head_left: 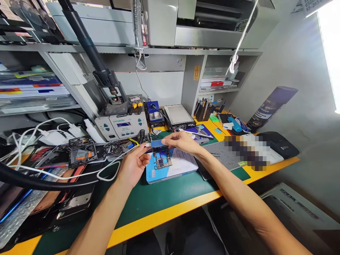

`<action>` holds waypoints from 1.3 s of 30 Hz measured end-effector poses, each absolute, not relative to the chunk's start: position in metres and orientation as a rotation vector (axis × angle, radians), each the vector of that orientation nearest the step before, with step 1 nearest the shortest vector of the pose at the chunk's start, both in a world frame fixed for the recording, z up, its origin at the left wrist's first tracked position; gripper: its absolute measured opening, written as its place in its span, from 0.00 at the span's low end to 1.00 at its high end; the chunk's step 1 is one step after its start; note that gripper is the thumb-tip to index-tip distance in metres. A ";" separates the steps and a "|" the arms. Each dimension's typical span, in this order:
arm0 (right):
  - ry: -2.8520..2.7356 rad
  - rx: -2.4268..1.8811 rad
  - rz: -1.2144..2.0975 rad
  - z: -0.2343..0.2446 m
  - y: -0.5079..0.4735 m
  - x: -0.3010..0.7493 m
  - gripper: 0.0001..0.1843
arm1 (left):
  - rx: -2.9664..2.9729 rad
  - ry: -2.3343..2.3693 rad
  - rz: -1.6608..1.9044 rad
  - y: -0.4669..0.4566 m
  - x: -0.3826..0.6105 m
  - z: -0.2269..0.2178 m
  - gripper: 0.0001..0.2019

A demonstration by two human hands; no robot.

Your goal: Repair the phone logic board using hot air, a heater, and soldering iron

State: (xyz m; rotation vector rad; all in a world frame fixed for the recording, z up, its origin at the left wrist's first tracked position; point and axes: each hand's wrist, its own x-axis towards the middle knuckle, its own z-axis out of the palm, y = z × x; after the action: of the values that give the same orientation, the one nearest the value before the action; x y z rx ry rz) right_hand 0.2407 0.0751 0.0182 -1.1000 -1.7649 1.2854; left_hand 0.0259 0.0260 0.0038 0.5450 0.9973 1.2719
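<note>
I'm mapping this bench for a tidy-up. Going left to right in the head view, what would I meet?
Black device frame → left hand → flat bluish piece → right hand → grey perforated mat → spray can.

The single view comes from a head-worn camera above the near side of the bench point(159, 219), facing forward and down across it. The forearms point(108, 207) run in from the near side, and the left hand point(132, 166) and right hand point(182, 142) show around the middle, within reach. The field is wide, taking in the shelf point(164, 51) on the far side and the wall point(300, 67) to the right. The bench's near edge runs aslant, climbing rightward.
</note>
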 end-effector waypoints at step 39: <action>-1.617 -1.088 1.430 0.016 0.081 0.247 0.11 | 0.685 1.012 1.235 0.020 0.030 0.009 0.09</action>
State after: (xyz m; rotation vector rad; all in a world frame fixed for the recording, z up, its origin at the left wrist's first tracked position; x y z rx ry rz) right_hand 0.2468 0.0807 0.0160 -1.0880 -1.6167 1.4304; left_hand 0.0295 0.0196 0.0085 0.6846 1.0123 1.2351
